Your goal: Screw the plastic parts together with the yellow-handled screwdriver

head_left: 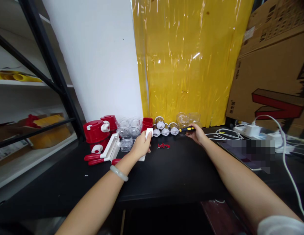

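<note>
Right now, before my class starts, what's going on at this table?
A person's left hand holds a white piece; the right hand holds a screwdriver, its shaft pointing toward that piece. Whether the tip touches it is unclear. Small red pieces lie on the black table between the hands, with white-ended cylinders stacked behind them.

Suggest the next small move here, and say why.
Probably line up the slim screwdriver with the black-and-yellow handle against the white, blocky plastic piece: the left hand grips that piece, and the right hand holds the screwdriver pointed towards it. Whether they touch is unclear.
</note>
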`<state>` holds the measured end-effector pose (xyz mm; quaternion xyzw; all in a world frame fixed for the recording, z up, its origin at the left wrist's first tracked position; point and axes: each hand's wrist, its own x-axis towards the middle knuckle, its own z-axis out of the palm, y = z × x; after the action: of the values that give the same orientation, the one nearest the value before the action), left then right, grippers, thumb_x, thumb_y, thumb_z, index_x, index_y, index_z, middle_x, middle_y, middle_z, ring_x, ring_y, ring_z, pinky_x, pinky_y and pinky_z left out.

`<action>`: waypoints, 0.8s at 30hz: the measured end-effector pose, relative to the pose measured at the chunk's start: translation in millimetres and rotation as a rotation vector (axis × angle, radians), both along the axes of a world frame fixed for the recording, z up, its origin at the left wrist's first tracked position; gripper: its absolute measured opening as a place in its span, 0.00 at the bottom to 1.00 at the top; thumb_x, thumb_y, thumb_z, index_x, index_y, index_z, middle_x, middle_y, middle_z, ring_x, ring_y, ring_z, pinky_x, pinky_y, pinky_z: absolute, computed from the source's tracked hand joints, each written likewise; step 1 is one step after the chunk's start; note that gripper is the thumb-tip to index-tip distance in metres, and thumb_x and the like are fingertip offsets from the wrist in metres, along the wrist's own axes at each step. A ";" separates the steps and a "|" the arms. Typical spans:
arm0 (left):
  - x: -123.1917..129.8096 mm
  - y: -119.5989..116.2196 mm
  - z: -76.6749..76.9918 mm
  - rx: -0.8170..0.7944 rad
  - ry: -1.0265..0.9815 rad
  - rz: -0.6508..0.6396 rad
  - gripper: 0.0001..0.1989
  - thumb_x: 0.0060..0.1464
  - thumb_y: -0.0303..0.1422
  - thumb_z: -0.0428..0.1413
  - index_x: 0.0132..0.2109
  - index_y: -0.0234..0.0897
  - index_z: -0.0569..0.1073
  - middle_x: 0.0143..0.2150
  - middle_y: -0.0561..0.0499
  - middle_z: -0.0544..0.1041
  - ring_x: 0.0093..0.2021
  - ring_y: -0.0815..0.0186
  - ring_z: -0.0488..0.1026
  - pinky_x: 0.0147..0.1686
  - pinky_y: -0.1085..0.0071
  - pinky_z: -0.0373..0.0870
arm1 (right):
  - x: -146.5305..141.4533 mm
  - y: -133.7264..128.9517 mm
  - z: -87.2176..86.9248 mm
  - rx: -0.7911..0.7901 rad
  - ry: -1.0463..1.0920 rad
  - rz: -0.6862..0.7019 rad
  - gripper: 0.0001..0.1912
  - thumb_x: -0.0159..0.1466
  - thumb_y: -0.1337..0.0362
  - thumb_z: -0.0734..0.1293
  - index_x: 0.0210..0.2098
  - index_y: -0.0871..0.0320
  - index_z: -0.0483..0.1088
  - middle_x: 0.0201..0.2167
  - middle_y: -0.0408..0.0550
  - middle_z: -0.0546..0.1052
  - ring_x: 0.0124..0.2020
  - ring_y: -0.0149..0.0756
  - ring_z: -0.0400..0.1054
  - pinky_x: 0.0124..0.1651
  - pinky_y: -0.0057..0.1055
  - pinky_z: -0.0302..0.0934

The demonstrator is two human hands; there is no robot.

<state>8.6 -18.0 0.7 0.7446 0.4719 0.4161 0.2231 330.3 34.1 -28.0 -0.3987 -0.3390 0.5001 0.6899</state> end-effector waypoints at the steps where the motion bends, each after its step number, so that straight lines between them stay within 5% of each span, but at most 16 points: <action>1: 0.0 0.2 0.0 0.001 -0.003 0.000 0.19 0.68 0.49 0.42 0.44 0.38 0.64 0.23 0.57 0.70 0.16 0.68 0.73 0.16 0.75 0.67 | -0.3 1.3 -1.9 -0.011 -0.040 -0.011 0.13 0.61 0.53 0.67 0.28 0.54 0.64 0.17 0.39 0.67 0.17 0.31 0.62 0.26 0.30 0.64; 6: -0.1 0.6 0.8 0.007 -0.012 0.001 0.19 0.68 0.49 0.41 0.45 0.38 0.65 0.23 0.58 0.70 0.15 0.68 0.72 0.16 0.75 0.66 | -4.1 4.1 -7.8 0.036 -0.186 -0.047 0.16 0.60 0.51 0.71 0.27 0.53 0.63 0.10 0.35 0.58 0.13 0.29 0.54 0.23 0.29 0.61; 13: -1.0 -0.8 2.2 0.015 0.040 -0.016 0.18 0.68 0.48 0.42 0.41 0.39 0.63 0.23 0.57 0.70 0.16 0.69 0.72 0.18 0.75 0.67 | -5.3 -2.2 6.1 0.034 0.102 -0.070 0.06 0.55 0.66 0.68 0.29 0.54 0.64 0.21 0.38 0.70 0.20 0.29 0.64 0.27 0.28 0.65; 20: -2.5 1.2 1.4 0.019 0.047 -0.030 0.19 0.67 0.49 0.42 0.40 0.39 0.62 0.23 0.57 0.70 0.16 0.68 0.72 0.19 0.74 0.67 | -1.6 -3.6 3.9 0.039 -0.073 -0.033 0.16 0.60 0.50 0.70 0.29 0.54 0.64 0.18 0.40 0.68 0.17 0.30 0.62 0.22 0.27 0.61; 24: -2.3 0.9 1.4 0.026 0.053 -0.041 0.19 0.67 0.50 0.42 0.39 0.39 0.63 0.23 0.57 0.71 0.16 0.68 0.72 0.19 0.74 0.66 | -3.9 -1.5 2.3 0.055 -0.099 -0.073 0.16 0.60 0.53 0.72 0.29 0.54 0.62 0.15 0.37 0.64 0.15 0.27 0.59 0.20 0.25 0.59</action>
<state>6.2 -17.1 2.2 0.7678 0.4570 0.3976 0.2089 326.5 32.6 -25.7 -0.4158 -0.3717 0.4448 0.7008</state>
